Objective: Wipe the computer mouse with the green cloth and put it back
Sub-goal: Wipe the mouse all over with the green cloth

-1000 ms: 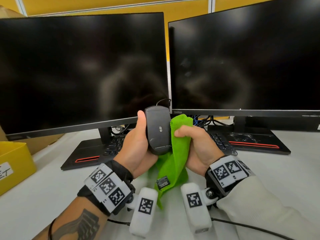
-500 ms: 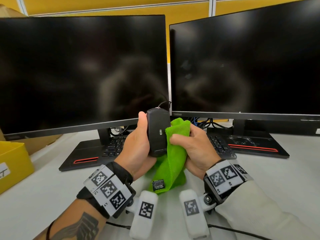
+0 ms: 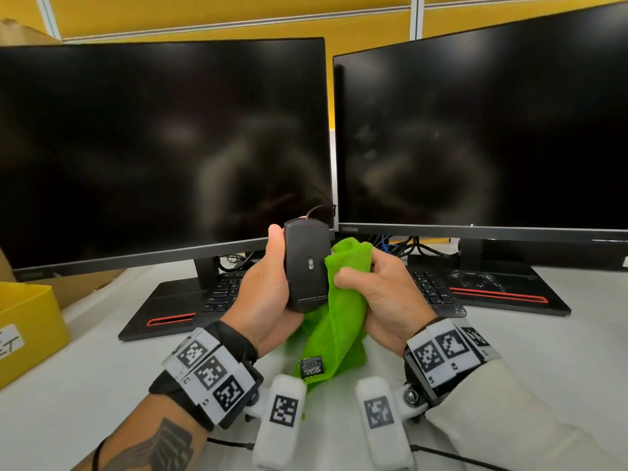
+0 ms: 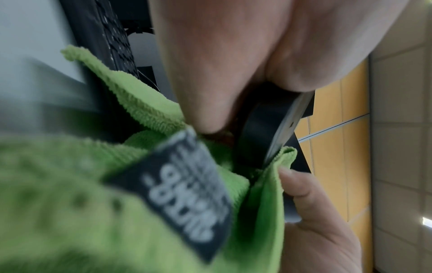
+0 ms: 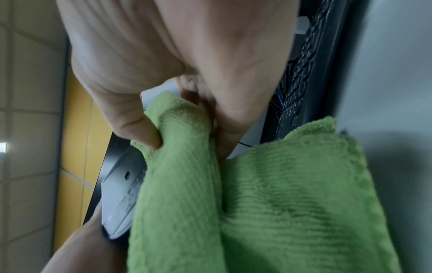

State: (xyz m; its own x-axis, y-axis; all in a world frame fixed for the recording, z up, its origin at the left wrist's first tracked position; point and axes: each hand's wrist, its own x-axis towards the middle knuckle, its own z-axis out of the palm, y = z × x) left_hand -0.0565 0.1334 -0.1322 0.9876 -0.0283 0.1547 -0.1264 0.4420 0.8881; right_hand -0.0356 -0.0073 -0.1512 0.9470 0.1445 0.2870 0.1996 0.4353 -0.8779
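Mouse [image 3: 307, 266] now rolled underside-up — black, sensor window showing, held off the desk in left hand [image 3: 268, 294]. Right hand [image 3: 384, 297] clutches green cloth [image 3: 339, 321], apparently against its side.

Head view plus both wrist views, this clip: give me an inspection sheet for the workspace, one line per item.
Surface: white desk, bare patch in front of the hands.
Job's things: computer mouse held off the desk with its underside facing the camera; green cloth against its right edge, black label hanging below.
Clutter: yellow box at the left edge, keyboard behind the hands.
Grippers: left hand grips the mouse; right hand grips the bunched cloth.
Cables: mouse cord rises from the mouse's top; a tangle of cables under the monitors.
Surroundings: two dark monitors, yellow wall behind.
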